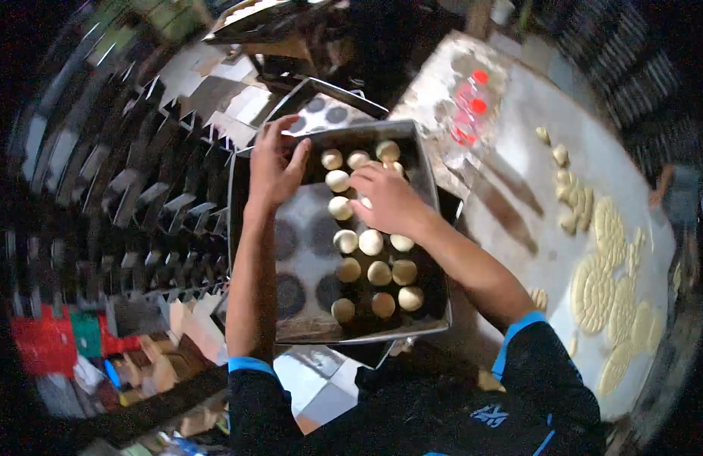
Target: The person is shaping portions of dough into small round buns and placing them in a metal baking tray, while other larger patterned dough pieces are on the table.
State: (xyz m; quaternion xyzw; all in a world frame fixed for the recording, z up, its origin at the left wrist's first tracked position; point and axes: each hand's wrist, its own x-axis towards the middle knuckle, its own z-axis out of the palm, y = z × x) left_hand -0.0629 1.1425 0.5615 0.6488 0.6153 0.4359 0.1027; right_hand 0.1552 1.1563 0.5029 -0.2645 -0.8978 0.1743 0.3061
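A deep, dark rectangular baking pan [442, 281] lies in front of me, with several round, pale dough balls [370, 242] in rows along its right half. The pan's left half shows bare metal with dark round marks. My right hand [389, 199] reaches down into the rows, its fingers and thumb curled around a dough ball [366, 203] that is partly hidden. Other balls touch or sit beside its fingertips. At the pan's far left corner, my left hand [275, 167] crosses the rim with thumb and fingers apart, nothing visible in it.
On the right, a pale worktop [518, 205] bears flattened, coiled dough pieces [594, 292], smaller dough lumps [571, 190] and clear bottles with red caps [479, 106]. Behind the pan is another tray [313, 114] with dark round marks. Stacked dark metal racks or pans [139, 197] fill the left.
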